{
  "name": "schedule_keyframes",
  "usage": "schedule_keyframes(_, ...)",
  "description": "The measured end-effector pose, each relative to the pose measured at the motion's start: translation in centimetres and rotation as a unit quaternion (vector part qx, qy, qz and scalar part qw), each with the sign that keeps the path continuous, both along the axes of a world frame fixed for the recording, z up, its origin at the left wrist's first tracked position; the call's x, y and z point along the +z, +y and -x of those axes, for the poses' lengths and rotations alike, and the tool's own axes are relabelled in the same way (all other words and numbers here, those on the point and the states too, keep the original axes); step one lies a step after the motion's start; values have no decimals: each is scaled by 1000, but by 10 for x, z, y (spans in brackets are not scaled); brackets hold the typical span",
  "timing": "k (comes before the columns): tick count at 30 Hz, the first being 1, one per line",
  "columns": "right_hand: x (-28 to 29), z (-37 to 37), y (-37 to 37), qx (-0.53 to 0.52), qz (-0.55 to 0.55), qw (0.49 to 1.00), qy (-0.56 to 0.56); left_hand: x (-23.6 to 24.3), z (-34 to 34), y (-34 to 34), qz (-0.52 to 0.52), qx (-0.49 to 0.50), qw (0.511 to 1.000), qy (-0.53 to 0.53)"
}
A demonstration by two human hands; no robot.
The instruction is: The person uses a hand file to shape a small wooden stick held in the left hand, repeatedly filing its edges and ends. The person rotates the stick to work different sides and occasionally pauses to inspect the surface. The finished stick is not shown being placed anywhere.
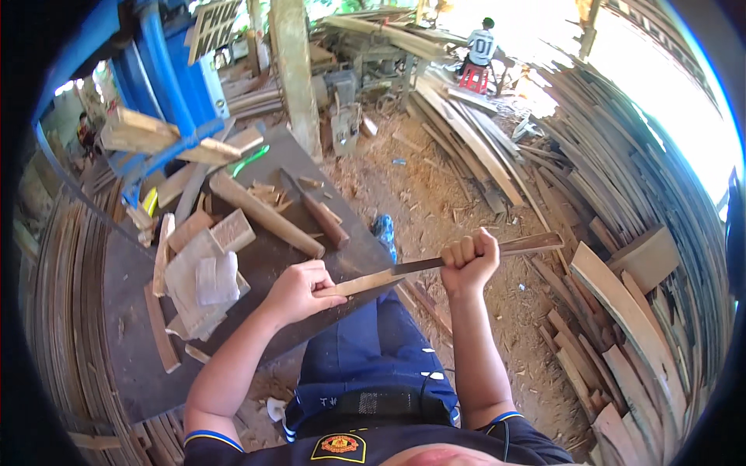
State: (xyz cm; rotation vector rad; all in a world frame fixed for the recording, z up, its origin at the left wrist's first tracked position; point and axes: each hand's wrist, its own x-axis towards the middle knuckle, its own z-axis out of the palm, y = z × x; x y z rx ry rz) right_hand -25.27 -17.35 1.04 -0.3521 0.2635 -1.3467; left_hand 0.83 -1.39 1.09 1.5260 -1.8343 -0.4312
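Note:
In front of my body, my left hand [298, 293] is closed on the near end of a pale wooden strip [361, 282], at the edge of a dark worktable [140, 334]. The strip's other end meets a narrow dark section [417, 266] that runs into my right hand [471, 261]. My right fist is wrapped round this longer piece, whose brown wooden end [532, 243] sticks out to the right. I cannot tell whether pale and dark parts are one piece or two touching. My fingers hide the middle of the brown piece.
Wood offcuts [233, 231], a rounded wooden bar [264, 213] and a white bundle [217, 279] lie on the table. A blue machine [159, 70] stands at its far left. Stacked planks [622, 155] fill the right side. Far off, a person [481, 48] sits on a red stool [474, 78].

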Motion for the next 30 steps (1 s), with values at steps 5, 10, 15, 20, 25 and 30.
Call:
schedule_keyframes(5,-4,-41,18,51,-6,999,-7,3,-1,1,3,8,1000,-17)
schedule_keyframes(10,-10,-40,15,45,-61,997,-19,5,3,0,-2,15,999,-31)
schedule_keyframes(15,-19,-37,18,42,-82,995,-44,2,2,5,-8,12,999,-30)
schedule_keyframes(20,-18,-33,16,49,-49,997,-30,6,5,4,-6,14,999,-46)
schedule_keyframes(25,-13,-34,19,62,-20,997,-39,3,2,3,-5,14,998,-55)
schedule_keyframes(30,-14,-35,21,49,-13,998,-27,-9,-5,4,19,5,998,-56)
